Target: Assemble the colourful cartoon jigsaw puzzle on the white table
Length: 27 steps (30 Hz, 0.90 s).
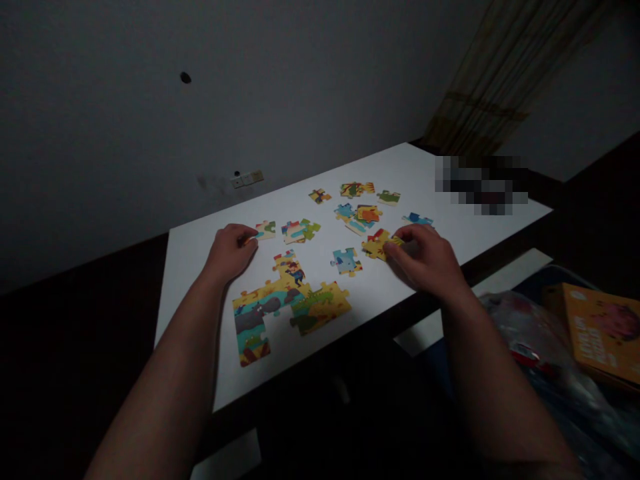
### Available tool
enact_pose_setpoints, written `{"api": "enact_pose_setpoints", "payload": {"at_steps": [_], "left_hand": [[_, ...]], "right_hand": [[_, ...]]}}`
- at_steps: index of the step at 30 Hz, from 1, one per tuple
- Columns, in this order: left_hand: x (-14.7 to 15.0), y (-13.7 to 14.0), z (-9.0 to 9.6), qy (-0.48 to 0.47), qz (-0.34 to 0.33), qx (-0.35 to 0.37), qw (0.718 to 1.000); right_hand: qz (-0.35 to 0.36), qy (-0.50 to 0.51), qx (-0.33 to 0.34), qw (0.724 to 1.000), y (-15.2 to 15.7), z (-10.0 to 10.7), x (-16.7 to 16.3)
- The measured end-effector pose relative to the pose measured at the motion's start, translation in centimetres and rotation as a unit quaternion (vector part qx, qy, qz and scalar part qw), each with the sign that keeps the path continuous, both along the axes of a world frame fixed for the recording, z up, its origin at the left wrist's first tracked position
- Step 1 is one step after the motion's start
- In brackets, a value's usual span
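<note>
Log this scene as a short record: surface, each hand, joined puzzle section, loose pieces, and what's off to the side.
Surface: white table
Left hand: fingers at a green-and-cream puzzle piece
Right hand: fingers pinching a yellow puzzle piece
Joined section: toward the table's near edge
Loose pieces: scattered mostly beyond it, some overlapping
Off to the side: orange box, see-through plastic

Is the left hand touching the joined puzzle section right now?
Apart: the head view shows bare white tabletop between the left hand and the joined puzzle section.
</note>
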<state>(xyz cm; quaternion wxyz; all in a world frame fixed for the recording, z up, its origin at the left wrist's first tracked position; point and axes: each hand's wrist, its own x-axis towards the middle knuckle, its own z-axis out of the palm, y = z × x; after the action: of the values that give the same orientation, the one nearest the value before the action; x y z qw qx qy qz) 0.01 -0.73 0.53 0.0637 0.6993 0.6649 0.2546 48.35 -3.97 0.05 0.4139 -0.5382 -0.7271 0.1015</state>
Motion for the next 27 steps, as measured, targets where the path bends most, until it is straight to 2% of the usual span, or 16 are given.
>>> {"api": "enact_pose_setpoints", "payload": {"at_steps": [2,4,7,9,12,16,20,27], "left_hand": [[0.0,-0.1,0.0,-0.003,-0.001,-0.002,1.0],[0.1,-0.1,0.0,-0.007,0.001,-0.001,1.0],[0.3,-0.2,0.0,-0.007,0.005,0.002,1.0],[0.4,-0.2,0.0,-0.006,0.005,0.002,1.0],[0.7,-0.3,0.3,-0.006,0.003,-0.004,1.0],[1.0,-0.5,0.6,-0.006,0.005,-0.01,1.0],[1.2,-0.6,0.6,-0.008,0.005,-0.002,1.0],[1.5,-0.4,0.1,-0.017,0.013,0.002,1.0]], "right_hand": [[-0.055,0.069,0.009,0.996,0.0,-0.5,0.4],[-0.079,0.153,0.02,0.985,0.3,-1.0,0.9],[-0.043,0.271,0.028,0.961,0.7,-1.0,0.8],[0.009,0.305,0.006,0.952,0.4,-0.3,-0.3],[0.101,0.28,-0.064,0.953,-1.3,1.6,-4.0],[0.188,0.154,-0.12,0.963,-3.6,3.4,-10.2],[0.169,0.092,-0.13,0.973,-4.1,3.1,-13.7],[0.134,0.102,-0.14,0.976,-3.8,2.1,-13.5]]}}
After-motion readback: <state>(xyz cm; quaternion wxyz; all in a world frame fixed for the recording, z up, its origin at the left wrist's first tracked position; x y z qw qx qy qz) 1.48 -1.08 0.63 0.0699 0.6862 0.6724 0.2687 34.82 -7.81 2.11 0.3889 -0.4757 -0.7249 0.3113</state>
